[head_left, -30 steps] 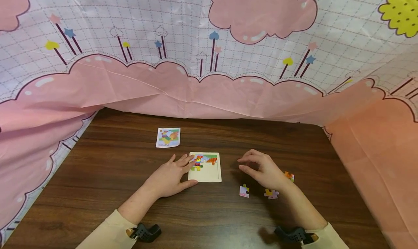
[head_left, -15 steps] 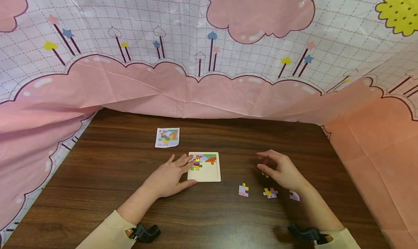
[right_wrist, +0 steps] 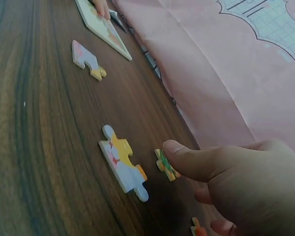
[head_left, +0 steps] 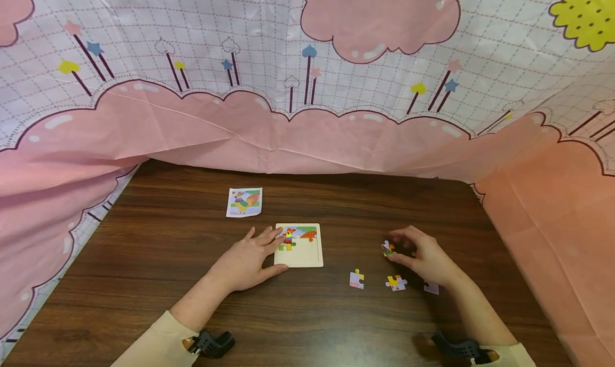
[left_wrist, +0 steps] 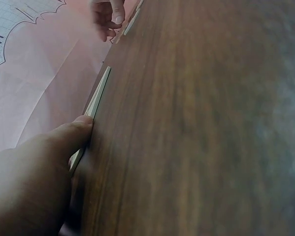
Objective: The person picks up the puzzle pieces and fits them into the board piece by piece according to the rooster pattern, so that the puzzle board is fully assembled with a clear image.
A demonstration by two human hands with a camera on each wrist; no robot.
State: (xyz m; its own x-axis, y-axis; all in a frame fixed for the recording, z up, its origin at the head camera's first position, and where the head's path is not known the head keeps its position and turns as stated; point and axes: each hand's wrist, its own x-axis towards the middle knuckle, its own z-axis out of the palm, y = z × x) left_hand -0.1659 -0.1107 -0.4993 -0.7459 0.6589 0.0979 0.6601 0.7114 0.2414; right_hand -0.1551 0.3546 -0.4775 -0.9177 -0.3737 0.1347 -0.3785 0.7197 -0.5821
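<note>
My left hand [head_left: 254,257] rests spread at the left edge of a square wooden puzzle board [head_left: 307,257], fingertips over its upper left and thumb at the lower left corner. Rooster picture pieces fill the board's upper part. My right hand [head_left: 425,255] hovers low over the table with thumb and fingers apart and bent around a green and orange puzzle piece [head_left: 387,248]. In the right wrist view the thumb [right_wrist: 186,157] overlaps this puzzle piece [right_wrist: 166,166]. An orange puzzle piece [right_wrist: 199,228] lies partly hidden under the hand.
Nearer the front lie a lavender piece [head_left: 356,279], a yellow and lavender piece [head_left: 396,283] and another lavender piece [head_left: 431,288]. A rooster picture card [head_left: 244,202] lies behind the board. A pink patterned cloth [head_left: 269,142] hangs around the table.
My right hand has moved right, away from the board, and its thumb and fingers have come to the green and orange puzzle piece. My left hand has stayed on the board.
</note>
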